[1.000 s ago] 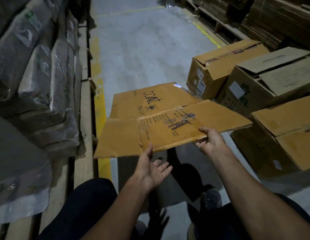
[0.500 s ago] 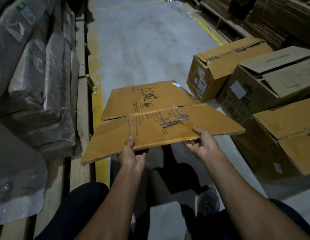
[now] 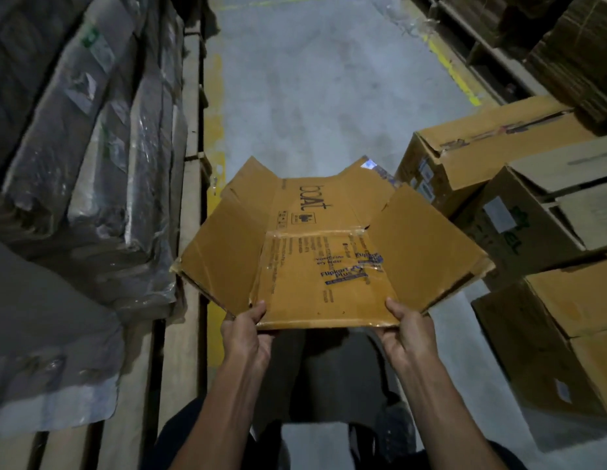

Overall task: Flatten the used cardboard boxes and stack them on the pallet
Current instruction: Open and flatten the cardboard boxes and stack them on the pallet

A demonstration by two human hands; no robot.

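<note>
Both hands are holding a flattened box out in front of the person, above the concrete floor. The left hand is gripping the near edge at its left corner, thumb lying on top of the cardboard and the other fingers curled out of sight beneath it. The right hand is gripping the near edge at the right corner in the same way, thumb on top, fingers hidden under the panel. The box is lying nearly level, its side flaps spreading out left and right and tilting slightly upward, with "boat" printed on the far panel and blue lettering under clear tape on the near one.

To the left, a wooden pallet is carrying wrapped bundles of flat cardboard under plastic film. To the right, several boxes are standing on the floor, touching one another, some with loose top flaps. A yellow line is running along the floor just beside the pallet.
</note>
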